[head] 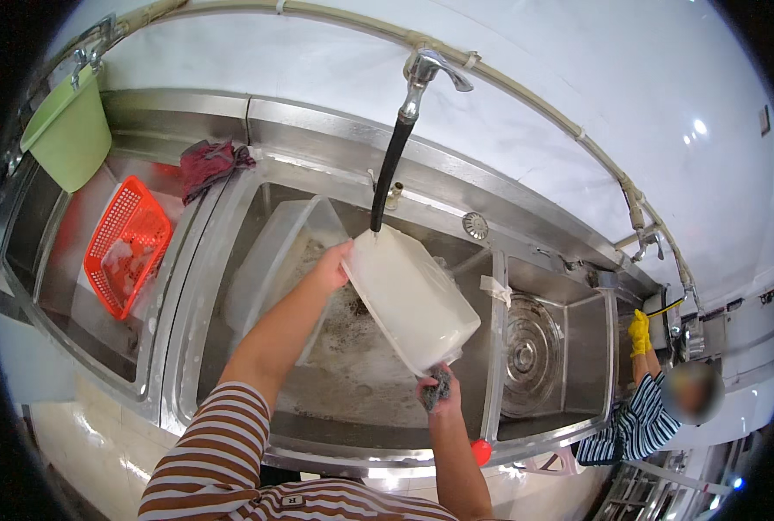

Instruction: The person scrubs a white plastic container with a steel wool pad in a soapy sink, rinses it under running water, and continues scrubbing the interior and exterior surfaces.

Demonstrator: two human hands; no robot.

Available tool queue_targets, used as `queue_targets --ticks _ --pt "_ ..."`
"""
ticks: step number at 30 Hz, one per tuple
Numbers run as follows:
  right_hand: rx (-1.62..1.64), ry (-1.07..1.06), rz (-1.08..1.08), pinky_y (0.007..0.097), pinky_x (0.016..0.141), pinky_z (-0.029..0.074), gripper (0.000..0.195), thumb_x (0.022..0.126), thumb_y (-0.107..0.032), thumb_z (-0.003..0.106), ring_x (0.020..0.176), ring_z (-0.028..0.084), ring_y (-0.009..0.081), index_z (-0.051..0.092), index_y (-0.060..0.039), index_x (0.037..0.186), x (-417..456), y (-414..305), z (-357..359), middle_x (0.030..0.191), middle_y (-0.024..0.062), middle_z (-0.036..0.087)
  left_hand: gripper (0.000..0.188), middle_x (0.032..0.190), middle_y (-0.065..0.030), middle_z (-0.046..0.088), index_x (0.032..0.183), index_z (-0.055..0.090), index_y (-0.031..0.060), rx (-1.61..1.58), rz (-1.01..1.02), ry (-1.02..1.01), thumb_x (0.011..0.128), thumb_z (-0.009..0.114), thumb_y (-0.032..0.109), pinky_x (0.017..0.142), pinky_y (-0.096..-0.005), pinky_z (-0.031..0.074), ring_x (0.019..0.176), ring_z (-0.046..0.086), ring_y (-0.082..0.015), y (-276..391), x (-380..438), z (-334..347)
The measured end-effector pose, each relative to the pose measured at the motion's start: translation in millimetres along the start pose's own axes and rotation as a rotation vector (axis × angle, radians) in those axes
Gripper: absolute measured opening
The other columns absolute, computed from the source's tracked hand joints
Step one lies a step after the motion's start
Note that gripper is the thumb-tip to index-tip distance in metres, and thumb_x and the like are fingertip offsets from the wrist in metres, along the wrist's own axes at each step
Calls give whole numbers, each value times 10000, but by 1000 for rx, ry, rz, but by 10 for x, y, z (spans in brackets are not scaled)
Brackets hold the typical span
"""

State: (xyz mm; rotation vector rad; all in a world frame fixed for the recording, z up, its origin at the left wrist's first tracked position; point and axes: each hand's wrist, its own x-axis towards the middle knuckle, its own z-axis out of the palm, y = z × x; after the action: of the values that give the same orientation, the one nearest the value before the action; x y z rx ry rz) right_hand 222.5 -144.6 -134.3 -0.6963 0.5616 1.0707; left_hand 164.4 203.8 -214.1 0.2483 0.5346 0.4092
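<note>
A white plastic tub point(413, 293) is tilted above the middle basin of a steel sink point(335, 417), its bottom turned up. My left hand point(333, 266) grips its rim at the upper left. At its lower corner my right hand point(440, 391) holds a steel wool scrubber point(435, 389), close against the rim. A black hose point(392, 172) hangs from the wall tap point(426, 68), and its end is right over the tub, with a little water at the mouth. Behind my left forearm, a translucent plastic bin point(276, 254) leans in the basin.
A red perforated basket point(126, 251) sits in the left basin, near a green bucket point(74, 130) and a dark red cloth point(211, 166). A round metal lid point(527, 355) lies in the right basin. Beyond it, another person wears yellow gloves point(639, 333). A sink strainer point(475, 225) rests on the back ledge.
</note>
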Motion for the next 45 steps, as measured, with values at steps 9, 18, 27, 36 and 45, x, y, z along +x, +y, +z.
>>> queue_targets --ticks 9,18,27,36,45 --pt "306 -48 70 247 422 424 163 883 -196 505 770 496 252 535 -36 902 -47 369 1272 894 117 555 370 1187 -162 526 1191 476 9 -281 40 81 886 453 217 955 -496 389 1085 510 -336 115 -190 290" --pt "151 -165 150 250 452 452 278 883 -262 523 839 553 262 532 8 947 199 399 1925 880 126 579 269 1053 -126 589 1058 531 13 -566 163 236 815 563 124 831 -414 500 945 584 -304 343 -500 496" --pt "-1554 64 -1453 354 755 486 340 711 -100 658 849 562 259 543 -65 1030 -118 167 1777 1050 149 531 244 995 -158 585 1010 538 -59 -294 63 87 791 573 43 870 -372 497 954 577 -278 60 -741 752" --pt "-2126 509 -855 457 645 499 641 742 -263 586 725 627 352 352 -54 1301 -255 -339 1053 765 171 632 271 1026 -143 579 1051 504 -23 53 -50 185 841 559 139 837 -392 516 949 590 -275 -645 -877 1056" --pt "-1284 490 -370 373 526 471 193 693 -114 627 575 597 237 647 44 801 23 -565 624 692 126 624 501 1038 -151 578 1150 482 47 1276 331 148 749 674 279 838 -415 444 948 567 -314 -406 -1202 1110"
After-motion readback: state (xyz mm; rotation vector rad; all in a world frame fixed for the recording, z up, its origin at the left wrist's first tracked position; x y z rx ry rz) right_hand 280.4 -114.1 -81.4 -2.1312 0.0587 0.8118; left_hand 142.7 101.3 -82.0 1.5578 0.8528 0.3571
